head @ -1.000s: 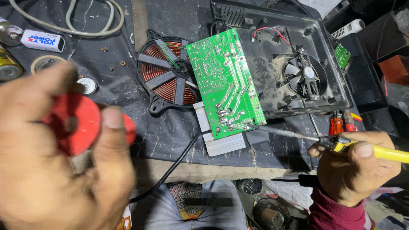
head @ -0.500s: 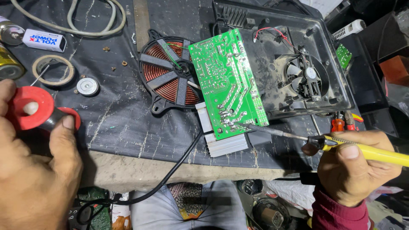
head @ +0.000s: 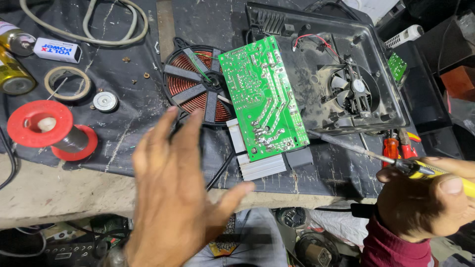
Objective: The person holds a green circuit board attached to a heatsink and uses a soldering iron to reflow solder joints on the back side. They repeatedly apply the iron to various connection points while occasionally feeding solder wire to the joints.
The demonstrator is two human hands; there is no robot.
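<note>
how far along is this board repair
Done: the black casing lies open, fan exposed, and the green circuit board is flipped solder side up beside the copper coil. In hand: the right hand holds a yellow soldering iron, tip near the board's lower edge; the left hand hovers empty, the red solder spool on the bench. Left: the board is not back in the casing.

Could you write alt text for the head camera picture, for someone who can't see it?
A person's right hand holds a yellow-handled soldering iron with its tip at the edge of a green circuit board, while the open left hand hovers empty over the dark workbench. A copper coil, a dusty appliance casing with a fan, and a red solder spool lie around.
</note>
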